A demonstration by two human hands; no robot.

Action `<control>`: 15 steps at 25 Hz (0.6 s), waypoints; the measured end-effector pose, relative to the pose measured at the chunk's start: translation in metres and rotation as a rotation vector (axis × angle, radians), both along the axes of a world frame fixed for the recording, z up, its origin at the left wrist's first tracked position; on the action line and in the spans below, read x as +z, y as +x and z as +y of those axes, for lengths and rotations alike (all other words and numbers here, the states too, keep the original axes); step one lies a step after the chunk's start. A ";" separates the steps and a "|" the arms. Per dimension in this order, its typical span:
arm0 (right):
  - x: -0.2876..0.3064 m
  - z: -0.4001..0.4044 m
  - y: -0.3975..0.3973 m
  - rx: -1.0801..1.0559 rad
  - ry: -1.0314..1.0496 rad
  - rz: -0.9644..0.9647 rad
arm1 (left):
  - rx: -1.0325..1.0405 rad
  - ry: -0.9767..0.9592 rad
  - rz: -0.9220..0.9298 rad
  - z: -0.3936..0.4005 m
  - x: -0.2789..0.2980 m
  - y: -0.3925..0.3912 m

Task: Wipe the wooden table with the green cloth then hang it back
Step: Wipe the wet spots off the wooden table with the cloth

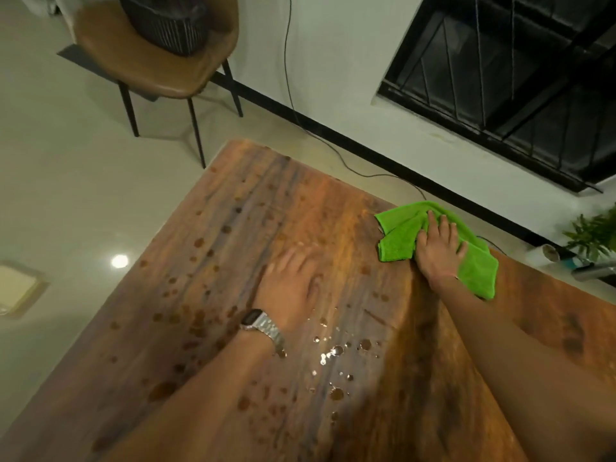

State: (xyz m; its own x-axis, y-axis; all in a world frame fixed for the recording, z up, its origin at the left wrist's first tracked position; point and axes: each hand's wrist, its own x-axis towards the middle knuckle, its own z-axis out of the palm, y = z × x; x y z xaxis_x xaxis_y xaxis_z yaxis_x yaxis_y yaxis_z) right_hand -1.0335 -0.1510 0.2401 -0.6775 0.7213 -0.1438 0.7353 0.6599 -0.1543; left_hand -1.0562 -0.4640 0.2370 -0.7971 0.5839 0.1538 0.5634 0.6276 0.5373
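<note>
— Green cloth (433, 243) at the far edge of the wooden bench (233, 248), right of centre in the frame. What does the moment show?

— A person wiping. The right hand (438, 246) lies flat on the crumpled cloth, fingers spread and pressing it to the wood rather than gripping it. The left hand (293, 285), a metal watch (263, 326) at its wrist, rests open and blurred on the bare wood at centre frame, holding nothing.

— How far along is the job?

— Early, by the look of it. Water droplets (336, 393) and dark wet spots dot the centre and lower left of the bench. The wood on the right, near the cloth, looks clearer, though shadow from the forearm makes that hard to confirm. Most of the surface appears still to be wiped, and hanging the cloth back is not yet done. No hook or rail for it is in view.

— Anything in the way?

— Nothing stands on the bench where the spots lie, apart from the left hand itself. At the right edge of the frame a green plant (593, 233) and some small items, too blurred to name, sit near the bench's far end. A brown chair (150, 61) carrying a dark basket (166, 21) stands well apart on the floor at upper left; a barred window (516, 78) fills the upper right, with a black cable (333, 148) trailing along the wall below.
</note>
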 end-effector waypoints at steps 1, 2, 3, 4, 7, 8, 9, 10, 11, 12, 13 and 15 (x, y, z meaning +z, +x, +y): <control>0.000 -0.017 -0.017 0.038 0.008 -0.002 | 0.050 -0.085 0.050 -0.023 -0.003 -0.017; -0.001 -0.034 -0.033 0.075 0.021 -0.002 | 0.100 -0.135 0.077 -0.043 -0.006 -0.031; -0.001 -0.051 -0.048 0.112 0.030 0.002 | 0.142 -0.154 0.086 -0.060 -0.009 -0.040; -0.001 -0.067 -0.063 0.145 0.029 0.009 | 0.166 -0.148 0.079 -0.072 -0.012 -0.045; -0.001 -0.113 -0.104 0.257 0.003 0.009 | 0.147 -0.103 0.063 -0.081 -0.020 -0.042; -0.001 -0.127 -0.116 0.292 0.004 0.006 | 0.140 -0.093 0.072 -0.080 -0.021 -0.041; -0.002 -0.141 -0.127 0.326 0.009 0.005 | 0.142 -0.086 0.077 -0.080 -0.022 -0.041; -0.003 -0.153 -0.137 0.356 0.012 0.007 | 0.148 -0.082 0.079 -0.079 -0.021 -0.041; -0.005 -0.165 -0.147 0.382 0.012 0.014 | 0.153 -0.079 0.080 -0.080 -0.020 -0.041; -0.006 -0.176 -0.156 0.404 0.008 0.023 | 0.156 -0.075 0.079 -0.080 -0.020 -0.040; -0.006 -0.186 -0.165 0.422 0.004 0.032 | 0.159 -0.076 0.076 -0.080 -0.018 -0.039; -0.008 -0.207 -0.182 0.465 0.001 0.038 | 0.158 -0.090 0.058 -0.078 -0.016 -0.038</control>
State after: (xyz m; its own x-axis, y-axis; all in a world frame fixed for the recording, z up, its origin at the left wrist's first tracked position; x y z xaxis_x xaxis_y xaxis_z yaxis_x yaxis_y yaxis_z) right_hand -1.2155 -0.3584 0.2316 -0.9337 0.3402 -0.1118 0.3555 0.9182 -0.1746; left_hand -1.0946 -0.5423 0.2211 -0.8713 0.4656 0.1548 0.4823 0.7547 0.4447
